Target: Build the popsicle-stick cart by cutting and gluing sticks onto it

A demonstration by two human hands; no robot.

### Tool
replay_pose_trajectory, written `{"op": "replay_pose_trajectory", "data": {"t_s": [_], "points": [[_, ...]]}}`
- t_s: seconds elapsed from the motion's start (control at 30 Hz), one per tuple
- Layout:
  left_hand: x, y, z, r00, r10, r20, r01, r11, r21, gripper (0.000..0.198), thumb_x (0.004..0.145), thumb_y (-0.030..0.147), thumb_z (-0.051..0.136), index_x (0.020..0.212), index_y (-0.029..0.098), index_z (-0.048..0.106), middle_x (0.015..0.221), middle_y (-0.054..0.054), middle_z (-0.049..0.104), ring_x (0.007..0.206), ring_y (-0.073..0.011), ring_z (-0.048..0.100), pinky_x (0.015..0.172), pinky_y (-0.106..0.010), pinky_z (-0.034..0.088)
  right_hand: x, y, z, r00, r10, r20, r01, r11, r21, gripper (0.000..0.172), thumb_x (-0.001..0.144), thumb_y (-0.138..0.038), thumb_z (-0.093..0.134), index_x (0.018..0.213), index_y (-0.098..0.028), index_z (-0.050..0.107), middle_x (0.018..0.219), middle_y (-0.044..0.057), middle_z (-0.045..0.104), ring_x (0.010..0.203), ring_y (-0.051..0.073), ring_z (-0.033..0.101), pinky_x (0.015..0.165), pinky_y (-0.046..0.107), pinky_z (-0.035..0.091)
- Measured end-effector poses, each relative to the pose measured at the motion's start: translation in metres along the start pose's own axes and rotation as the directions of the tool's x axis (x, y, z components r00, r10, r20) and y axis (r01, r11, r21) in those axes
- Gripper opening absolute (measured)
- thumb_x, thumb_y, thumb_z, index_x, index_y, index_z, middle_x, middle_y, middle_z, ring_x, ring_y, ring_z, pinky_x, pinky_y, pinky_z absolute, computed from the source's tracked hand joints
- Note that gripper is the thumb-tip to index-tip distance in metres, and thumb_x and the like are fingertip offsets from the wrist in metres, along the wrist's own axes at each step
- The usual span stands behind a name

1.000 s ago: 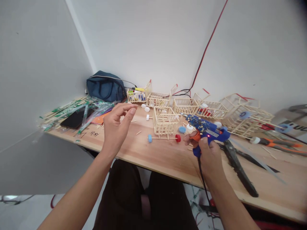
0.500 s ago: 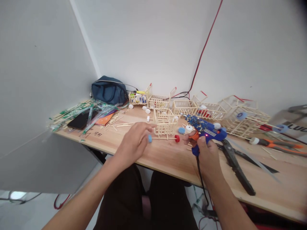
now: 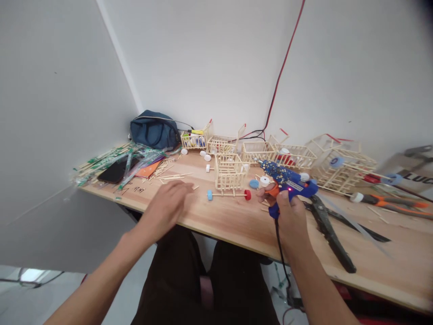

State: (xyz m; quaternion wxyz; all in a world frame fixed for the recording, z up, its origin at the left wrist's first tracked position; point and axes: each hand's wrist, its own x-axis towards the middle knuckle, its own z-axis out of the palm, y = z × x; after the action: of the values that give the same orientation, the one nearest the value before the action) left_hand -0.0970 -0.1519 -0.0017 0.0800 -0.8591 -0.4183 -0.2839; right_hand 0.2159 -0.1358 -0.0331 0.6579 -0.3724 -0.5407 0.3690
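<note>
My right hand (image 3: 287,207) is wrapped round a blue glue gun (image 3: 287,180) with an orange trigger and a lit red light, its nozzle pointing left. My left hand (image 3: 169,201) is over the table's front part, near some thin sticks; its fingers are blurred and whether it holds anything is unclear. Between the hands stands a small stick-built cart (image 3: 231,174). A stick axle with a light blue cap (image 3: 209,195) and a red cap (image 3: 247,195) at its ends lies along the cart's near side. A blue cap (image 3: 254,183) and a white cap (image 3: 264,181) lie beside the cart.
More stick carts (image 3: 259,151) line the wall. A blue pouch (image 3: 154,130), phone (image 3: 118,170) and bagged sticks are at the left. Right of the glue gun lie a black-handled tool (image 3: 333,234) and orange-grey pliers (image 3: 392,201). A black cable hangs from the gun.
My left hand has moved left, away from the cart and the blue-capped end of the axle. My right hand still holds the glue gun in nearly the same place.
</note>
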Motion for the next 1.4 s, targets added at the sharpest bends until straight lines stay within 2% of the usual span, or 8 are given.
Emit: {"op": "replay_pose_trajectory", "data": {"t_s": [0.13,0.27,0.4,0.6,0.77,1.17,1.3,1.4], "points": [[-0.003,-0.037,-0.042,0.959,-0.183,-0.219,0.229,0.950,0.212,0.042,0.092,0.018,0.049,0.134,0.016,0.053,0.145,-0.015,0.055,0.131,-0.0303,0.053,0.108,-0.052,0.044,0.000,0.000,0.000,1.000,0.003,-0.006,-0.003,1.000,-0.006,0.035,0.097,-0.051,0.052,0.098,-0.021,0.069,0.093,0.006,0.073,0.087,0.019,0.069,0.077,0.031,0.051],[0.001,-0.046,-0.095,0.804,-0.291,-0.518,0.479,0.834,0.275,0.061,0.090,0.029,0.061,0.146,0.010,0.043,0.156,-0.020,0.038,0.145,-0.0385,0.034,0.114,-0.063,0.034,0.000,0.000,0.000,1.000,0.015,-0.022,-0.016,0.999,-0.032,0.036,0.096,-0.052,0.053,0.096,-0.020,0.069,0.090,0.006,0.073,0.086,0.019,0.069,0.077,0.031,0.052],[0.011,-0.036,-0.102,0.665,-0.384,-0.641,0.519,0.854,0.028,0.042,0.098,0.032,0.054,0.139,0.023,0.050,0.139,0.001,0.057,0.128,-0.0292,0.052,0.091,-0.051,0.047,0.001,0.001,0.000,0.999,0.014,-0.032,-0.015,0.999,-0.036,0.035,0.096,-0.051,0.053,0.097,-0.019,0.067,0.090,0.006,0.073,0.084,0.019,0.069,0.080,0.033,0.052],[0.029,-0.032,0.001,0.886,-0.433,-0.164,0.396,0.893,-0.215,0.017,0.085,0.026,0.063,0.096,0.019,0.073,0.099,-0.007,0.076,0.095,-0.0246,0.067,0.089,-0.043,0.049,0.002,0.002,0.000,0.999,0.019,-0.050,-0.021,0.999,-0.038,0.038,0.094,-0.054,0.055,0.097,-0.018,0.067,0.088,0.006,0.072,0.081,0.019,0.068,0.079,0.034,0.053],[0.042,-0.022,0.056,0.914,-0.402,0.059,0.404,0.915,-0.016,0.013,0.086,0.023,0.063,0.093,0.017,0.072,0.097,-0.012,0.073,0.095,-0.0277,0.062,0.090,-0.043,0.044,0.001,0.000,0.000,0.999,0.006,-0.047,-0.008,0.999,-0.035,0.037,0.095,-0.053,0.054,0.096,-0.019,0.067,0.086,0.006,0.071,0.081,0.019,0.068,0.079,0.035,0.053],[0.055,-0.022,0.053,0.889,-0.427,0.166,0.413,0.903,0.116,0.014,0.086,0.017,0.054,0.080,0.015,0.067,0.096,-0.016,0.067,0.096,-0.0312,0.056,0.082,-0.043,0.043,0.001,0.003,0.000,0.995,0.006,-0.097,-0.008,1.000,-0.021,0.038,0.092,-0.055,0.056,0.094,-0.019,0.066,0.084,0.006,0.071,0.076,0.019,0.068,0.072,0.034,0.054],[0.044,-0.026,0.039,0.879,-0.473,-0.060,0.457,0.871,-0.178,0.008,0.086,0.019,0.056,0.080,0.018,0.061,0.120,-0.015,0.065,0.116,-0.0300,0.055,0.099,-0.047,0.041,0.002,0.003,-0.001,0.995,0.004,-0.098,-0.004,1.000,-0.003,0.036,0.093,-0.053,0.057,0.095,-0.019,0.067,0.086,0.006,0.071,0.077,0.019,0.068,0.074,0.035,0.053],[0.033,-0.022,0.023,0.794,-0.601,-0.092,0.445,0.678,-0.585,0.010,0.089,0.027,0.058,0.084,0.019,0.059,0.131,-0.013,0.063,0.123,-0.0271,0.056,0.102,-0.046,0.043,0.002,0.003,-0.002,0.996,0.007,-0.093,-0.007,1.000,0.000,0.036,0.093,-0.053,0.057,0.095,-0.019,0.068,0.087,0.006,0.072,0.077,0.018,0.067,0.075,0.035,0.053]]}}
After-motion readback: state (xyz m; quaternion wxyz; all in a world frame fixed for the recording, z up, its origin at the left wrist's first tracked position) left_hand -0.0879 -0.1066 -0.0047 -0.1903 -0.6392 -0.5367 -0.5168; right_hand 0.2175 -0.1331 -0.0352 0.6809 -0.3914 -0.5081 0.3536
